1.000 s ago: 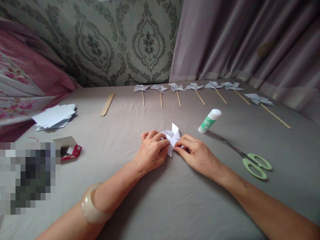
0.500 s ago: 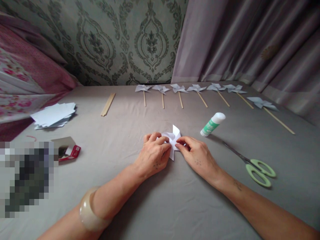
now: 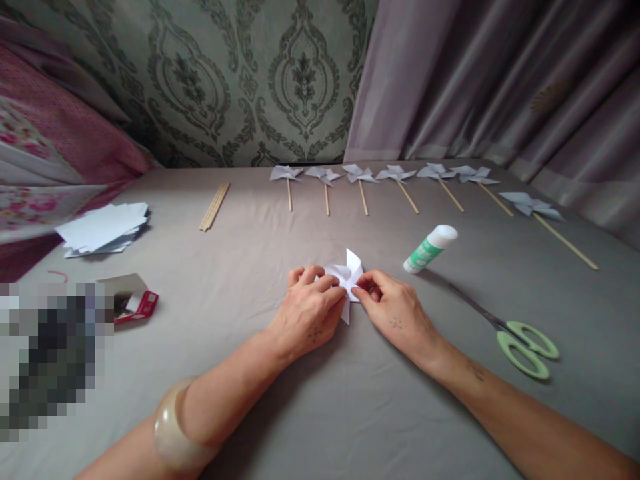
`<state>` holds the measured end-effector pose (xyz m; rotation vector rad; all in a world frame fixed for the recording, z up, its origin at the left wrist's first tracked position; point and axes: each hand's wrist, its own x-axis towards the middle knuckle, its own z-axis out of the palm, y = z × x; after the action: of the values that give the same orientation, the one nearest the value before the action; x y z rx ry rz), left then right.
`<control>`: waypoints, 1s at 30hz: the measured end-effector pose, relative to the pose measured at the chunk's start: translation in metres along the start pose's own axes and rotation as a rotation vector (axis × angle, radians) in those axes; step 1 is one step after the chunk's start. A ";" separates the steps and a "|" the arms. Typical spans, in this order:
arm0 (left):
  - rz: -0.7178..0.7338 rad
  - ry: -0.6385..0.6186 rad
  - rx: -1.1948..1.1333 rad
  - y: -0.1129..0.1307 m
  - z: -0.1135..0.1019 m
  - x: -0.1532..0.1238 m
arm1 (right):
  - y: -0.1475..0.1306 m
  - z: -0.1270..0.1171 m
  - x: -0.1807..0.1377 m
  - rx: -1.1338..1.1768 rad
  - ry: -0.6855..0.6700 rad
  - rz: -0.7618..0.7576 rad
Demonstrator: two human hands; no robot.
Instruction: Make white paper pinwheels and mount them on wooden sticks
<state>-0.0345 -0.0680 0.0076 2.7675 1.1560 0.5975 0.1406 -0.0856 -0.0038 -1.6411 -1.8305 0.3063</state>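
Observation:
A white paper pinwheel (image 3: pixel 353 264) lies on the grey cloth between my hands, one blade pointing up and another toward me. My left hand (image 3: pixel 311 305) covers its left side, fingers curled and pressing on the paper. At the centre and right blade, my right hand (image 3: pixel 395 300) pinches the paper between thumb and forefinger. No stick shows under this pinwheel. Beyond my right hand a green and white glue stick (image 3: pixel 430 249) stands tilted in view. Scissors (image 3: pixel 523 347) with light green handles lie to the right.
Several finished pinwheels on sticks (image 3: pixel 360 175) line the far edge. Loose wooden sticks (image 3: pixel 215 207) lie at the back left, near a stack of white paper (image 3: pixel 103 228). A small open red box (image 3: pixel 145 307) sits left, beside a blurred-out patch. Curtains (image 3: pixel 450 80) hang behind.
Both hands stay on the pinwheel; my right fingers have closed in slightly toward its centre. The surrounding things shift a little in view as the camera moves.

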 end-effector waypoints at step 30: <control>-0.003 -0.027 -0.002 0.001 -0.001 0.001 | 0.000 0.003 0.004 -0.020 -0.020 -0.021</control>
<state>-0.0336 -0.0679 0.0090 2.7628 1.1529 0.5584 0.1393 -0.0811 -0.0049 -1.6366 -1.8701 0.2974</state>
